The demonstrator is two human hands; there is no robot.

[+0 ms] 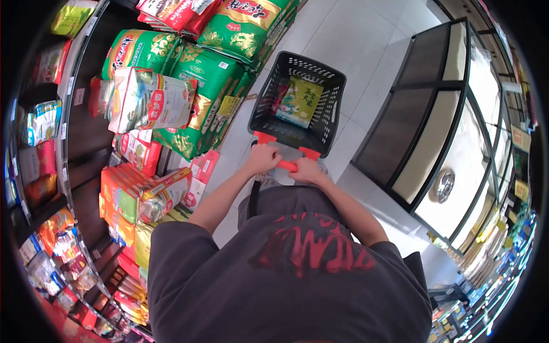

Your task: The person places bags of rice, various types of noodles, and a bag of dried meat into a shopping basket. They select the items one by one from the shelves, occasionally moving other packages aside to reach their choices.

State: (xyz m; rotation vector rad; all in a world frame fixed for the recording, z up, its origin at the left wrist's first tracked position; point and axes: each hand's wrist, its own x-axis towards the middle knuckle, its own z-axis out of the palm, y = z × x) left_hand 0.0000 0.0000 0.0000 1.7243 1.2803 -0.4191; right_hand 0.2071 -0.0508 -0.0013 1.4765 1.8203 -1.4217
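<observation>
Both my hands grip the red handle (287,166) of a black shopping basket (297,136) that stands ahead of me on the floor. My left hand (263,158) is closed round the left part of the handle, and my right hand (307,171) wraps its right part. Inside the basket lies a yellow-green packet (301,102) with a picture and printed characters. Something pink shows beside that packet, too covered to make out. The underside of the basket is hidden.
Big green sacks (209,77) are stacked close on the left, with a clear-and-red bag (153,100) on top. Further left run shelves of packaged goods (43,123). A black-framed bin unit (426,108) stands right of the tiled floor (357,51).
</observation>
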